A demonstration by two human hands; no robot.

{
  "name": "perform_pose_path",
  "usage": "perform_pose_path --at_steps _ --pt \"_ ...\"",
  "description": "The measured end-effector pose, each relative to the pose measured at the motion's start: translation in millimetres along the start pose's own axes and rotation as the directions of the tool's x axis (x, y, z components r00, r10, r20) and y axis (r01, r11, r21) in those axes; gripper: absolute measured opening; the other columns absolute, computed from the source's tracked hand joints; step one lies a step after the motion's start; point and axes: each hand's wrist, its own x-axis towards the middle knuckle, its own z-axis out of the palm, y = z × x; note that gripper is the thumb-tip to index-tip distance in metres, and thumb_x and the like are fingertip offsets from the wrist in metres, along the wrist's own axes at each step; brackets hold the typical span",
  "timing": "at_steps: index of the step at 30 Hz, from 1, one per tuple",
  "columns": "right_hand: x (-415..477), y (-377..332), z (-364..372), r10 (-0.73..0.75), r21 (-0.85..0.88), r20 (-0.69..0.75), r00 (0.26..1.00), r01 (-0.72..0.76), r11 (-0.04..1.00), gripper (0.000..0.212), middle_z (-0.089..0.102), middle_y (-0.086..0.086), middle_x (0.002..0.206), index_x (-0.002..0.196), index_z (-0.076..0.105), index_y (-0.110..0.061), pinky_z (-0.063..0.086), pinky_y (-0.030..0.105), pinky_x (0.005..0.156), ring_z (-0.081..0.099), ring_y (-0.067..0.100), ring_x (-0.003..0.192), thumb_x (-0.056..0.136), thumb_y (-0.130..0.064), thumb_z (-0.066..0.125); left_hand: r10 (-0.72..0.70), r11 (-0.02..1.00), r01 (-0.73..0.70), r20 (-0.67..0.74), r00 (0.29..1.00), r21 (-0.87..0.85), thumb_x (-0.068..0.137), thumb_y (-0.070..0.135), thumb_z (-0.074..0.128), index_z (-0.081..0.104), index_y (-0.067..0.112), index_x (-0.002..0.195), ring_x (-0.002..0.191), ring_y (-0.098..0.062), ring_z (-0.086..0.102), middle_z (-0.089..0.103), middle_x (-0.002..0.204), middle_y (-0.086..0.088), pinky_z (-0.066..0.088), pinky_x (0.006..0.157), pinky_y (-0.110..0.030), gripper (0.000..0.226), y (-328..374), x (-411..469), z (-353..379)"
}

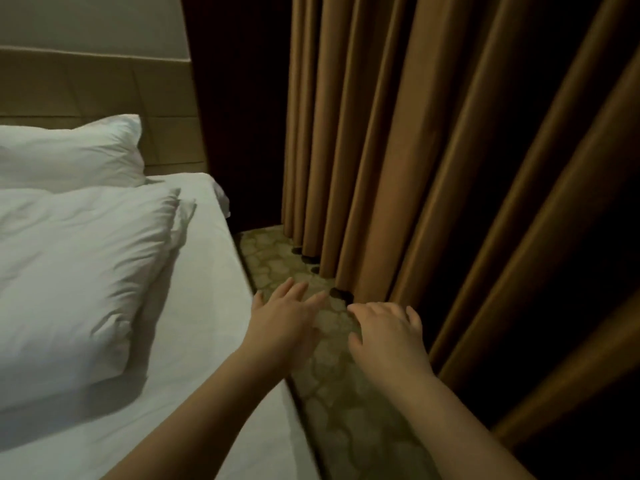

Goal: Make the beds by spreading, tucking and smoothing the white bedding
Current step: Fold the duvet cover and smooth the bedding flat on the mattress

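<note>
L hand (pixel 287 320): fingers straight and spread, grasping nothing; hangs over the bed's right edge, can't tell if it touches.
R hand (pixel 388 330): loose, fingers a bit curved, empty; over the carpet (pixel 332 393), just beside the L hand.
Bedding: white sheet (pixel 194 306) lies flat on the mattress, looks mostly smooth on this side. Near pillow (pixel 79 265) lies on it, far pillow (pixel 69 150) leans by the headboard (pixel 104 88).
Stage (guess): side tuck or smoothing along this edge is prob. next; no cloth in hand yet.
Risk 1: pulling the sheet hard from this edge could drag the near pillow, which sits on it, and raise creases.
Risk 2: R hand or elbow is near the curtain (pixel 415 133); a wide sweep could snag the folds.
Risk 3: light is dim, so wrinkles and a loose corner at the head end are easy to miss.
Edges: bed's right edge runs diagonally up to the headboard; the sheet corner there looks slightly bunched.
Room: only a narrow carpet strip between bed and curtain, tighter toward the head end; open space is over the bed, to the left.
</note>
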Motion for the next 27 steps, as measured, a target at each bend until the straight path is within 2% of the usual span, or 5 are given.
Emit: perform_pose_path --at_steps 6,13,18,23,27 --pt "116.5 4.7 20.2 -0.184 0.000 0.142 0.972 0.186 0.982 0.045 0.035 -0.012 0.148 0.144 0.032 -0.036 0.006 0.045 0.118 0.024 0.015 0.139 0.099 -0.034 0.038 -0.198 0.979 0.199 0.044 0.979 -0.040 0.095 0.038 0.045 0.014 0.039 0.149 0.147 -0.021 0.002 0.011 0.159 0.001 0.010 0.114 -0.055 0.062 -26.6 95.2 18.9" --pt "345.0 -8.8 35.0 -0.355 -0.057 0.126 0.926 0.365 0.929 0.047 0.033 -0.013 0.148 0.145 0.029 -0.037 0.009 0.042 0.117 0.026 0.014 0.139 0.099 -0.034 0.037 -0.321 0.942 0.317 -0.025 0.947 -0.113 0.096 0.031 0.045 0.011 0.039 0.149 0.147 -0.020 -0.001 0.008 0.159 0.001 0.006 0.114 -0.055 0.064 -96.1 278.4 16.4" --pt "488.9 -66.2 39.3 -0.533 0.045 0.138 0.835 0.532 0.846 0.047 0.035 -0.012 0.147 0.144 0.030 -0.034 0.009 0.042 0.118 0.028 0.013 0.138 0.099 -0.035 0.039 -0.520 0.854 0.518 -0.054 0.853 -0.041 0.097 0.038 0.041 0.010 0.036 0.150 0.147 -0.020 0.001 0.010 0.159 0.000 0.008 0.115 -0.055 0.061 -179.2 369.7 -21.2" --pt "615.9 -111.3 46.3 -0.631 0.088 0.121 0.766 0.625 0.776 0.045 0.037 -0.010 0.146 0.144 0.032 -0.032 0.011 0.042 0.118 0.030 0.014 0.137 0.099 -0.033 0.038 -0.619 0.783 0.622 -0.072 0.782 0.025 0.097 0.035 0.043 0.013 0.037 0.149 0.147 -0.018 0.004 0.013 0.158 0.002 0.012 0.114 -0.053 0.060 -249.0 457.9 -33.5" --pt "731.3 -147.7 79.9 -0.668 0.099 0.132 0.732 0.661 0.744 0.046 0.038 -0.009 0.145 0.144 0.032 -0.032 0.014 0.042 0.118 0.032 0.015 0.135 0.099 -0.032 0.040 -0.691 0.714 0.698 -0.105 0.715 0.054 0.095 0.034 0.046 0.016 0.037 0.149 0.146 -0.017 0.006 0.016 0.157 0.004 0.013 0.114 -0.054 0.061 -314.7 539.2 -24.8"
